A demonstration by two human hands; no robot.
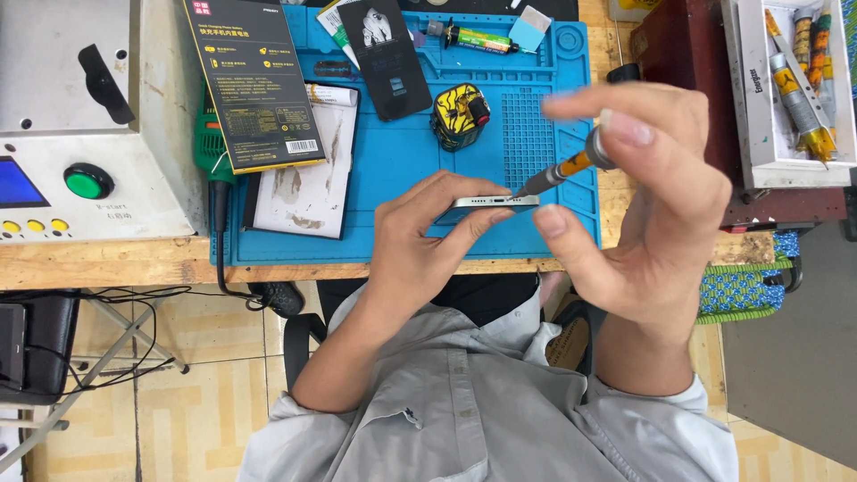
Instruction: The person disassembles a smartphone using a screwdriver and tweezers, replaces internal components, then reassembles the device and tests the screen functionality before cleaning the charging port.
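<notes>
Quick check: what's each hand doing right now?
Left hand: closed around the phone, gripping its bottom edge.
Right hand: fingertips pinching the screwdriver, tip at the phone's edge.

The phone lies on the mat, held by the left hand. At its three o'clock, the right hand sets a screwdriver against its end. A box lies at ten o'clock, a tray at two.
</notes>
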